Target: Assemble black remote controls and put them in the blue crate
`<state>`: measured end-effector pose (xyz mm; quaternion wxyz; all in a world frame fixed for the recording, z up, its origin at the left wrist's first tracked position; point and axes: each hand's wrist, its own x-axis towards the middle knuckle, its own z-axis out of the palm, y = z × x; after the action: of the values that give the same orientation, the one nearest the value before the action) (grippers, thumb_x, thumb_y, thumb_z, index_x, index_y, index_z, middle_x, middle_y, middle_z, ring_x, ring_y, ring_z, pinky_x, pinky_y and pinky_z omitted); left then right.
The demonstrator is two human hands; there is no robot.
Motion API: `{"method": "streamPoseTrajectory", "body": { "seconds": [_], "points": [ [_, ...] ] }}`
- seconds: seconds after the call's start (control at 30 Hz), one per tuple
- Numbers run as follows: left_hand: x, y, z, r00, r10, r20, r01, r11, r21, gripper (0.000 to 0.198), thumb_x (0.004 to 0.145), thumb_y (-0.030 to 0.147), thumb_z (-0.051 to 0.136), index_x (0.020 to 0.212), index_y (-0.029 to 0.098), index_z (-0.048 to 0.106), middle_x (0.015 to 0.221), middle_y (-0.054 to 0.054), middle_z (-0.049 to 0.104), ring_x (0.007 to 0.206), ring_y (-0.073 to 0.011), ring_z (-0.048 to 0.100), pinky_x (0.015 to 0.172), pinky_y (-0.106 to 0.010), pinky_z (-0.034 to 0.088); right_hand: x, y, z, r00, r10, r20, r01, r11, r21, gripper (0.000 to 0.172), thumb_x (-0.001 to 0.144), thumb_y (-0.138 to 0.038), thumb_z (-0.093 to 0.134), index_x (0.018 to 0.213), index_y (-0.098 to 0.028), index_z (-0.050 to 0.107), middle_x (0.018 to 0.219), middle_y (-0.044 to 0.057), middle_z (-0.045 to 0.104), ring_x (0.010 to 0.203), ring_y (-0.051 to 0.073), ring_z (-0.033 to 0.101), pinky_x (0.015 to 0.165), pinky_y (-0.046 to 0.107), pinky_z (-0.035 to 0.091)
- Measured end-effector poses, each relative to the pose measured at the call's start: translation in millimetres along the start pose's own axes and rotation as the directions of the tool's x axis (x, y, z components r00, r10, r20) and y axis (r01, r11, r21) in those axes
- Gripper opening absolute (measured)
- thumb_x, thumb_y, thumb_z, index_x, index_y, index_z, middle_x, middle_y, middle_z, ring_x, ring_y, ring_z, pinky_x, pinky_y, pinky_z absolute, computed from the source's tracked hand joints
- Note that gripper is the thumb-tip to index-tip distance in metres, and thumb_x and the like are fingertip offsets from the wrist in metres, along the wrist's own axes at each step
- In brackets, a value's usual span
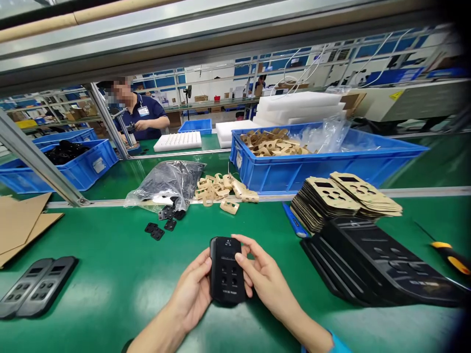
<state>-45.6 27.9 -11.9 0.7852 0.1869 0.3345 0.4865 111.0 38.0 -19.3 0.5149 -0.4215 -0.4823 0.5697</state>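
Note:
A black plastic housing with a small window and several button holes is held upright between my two hands, above the green bench. Its left edge rests against the thumb and palm of my left hand, whose fingers curl behind it. My right hand grips the right side, the thumb lying on the front face and the index finger at the top corner. What the fingers do behind the housing is hidden. Black rubber keypads lie farther back, beside a clear plastic bag of dark parts.
Stacked black panels, adhesive sheets, a blue cutter and a screwdriver lie right. Left are two finished-looking housings and cardboard. Tan pieces lie before a blue bin. A co-worker works behind.

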Motion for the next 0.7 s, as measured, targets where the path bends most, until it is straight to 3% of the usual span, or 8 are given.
{"method": "streamPoseTrajectory", "body": {
  "seconds": [0.27, 0.7],
  "points": [
    [-0.5, -4.2, -2.4, 1.000, -0.004, -0.002, 0.004, 0.999, 0.032, 0.048, 0.074, 0.028, 0.074, 0.119, 0.018, 0.061, 0.099, -0.009, 0.071, 0.093, -0.0228, 0.065, 0.084, -0.033, 0.047, -0.2, -0.7, 1.0, 1.000, -0.004, 0.017, 0.004, 0.999, -0.033, 0.039, 0.082, -0.042, 0.064, 0.116, -0.025, 0.056, 0.070, -0.008, 0.043, 0.035, 0.004, 0.045, 0.029, 0.016, 0.041],
    [-5.1, -8.4, 3.5, 0.997, 0.072, 0.018, -0.074, 0.984, 0.163, 0.055, 0.073, 0.029, 0.077, 0.124, 0.020, 0.058, 0.108, -0.009, 0.070, 0.101, -0.0229, 0.063, 0.090, -0.032, 0.045, -2.6, 0.4, 2.7, 0.999, -0.020, -0.039, 0.018, 0.999, -0.050, 0.041, 0.081, -0.044, 0.065, 0.114, -0.023, 0.056, 0.069, -0.008, 0.043, 0.034, 0.004, 0.046, 0.028, 0.016, 0.039]
  ]
}}
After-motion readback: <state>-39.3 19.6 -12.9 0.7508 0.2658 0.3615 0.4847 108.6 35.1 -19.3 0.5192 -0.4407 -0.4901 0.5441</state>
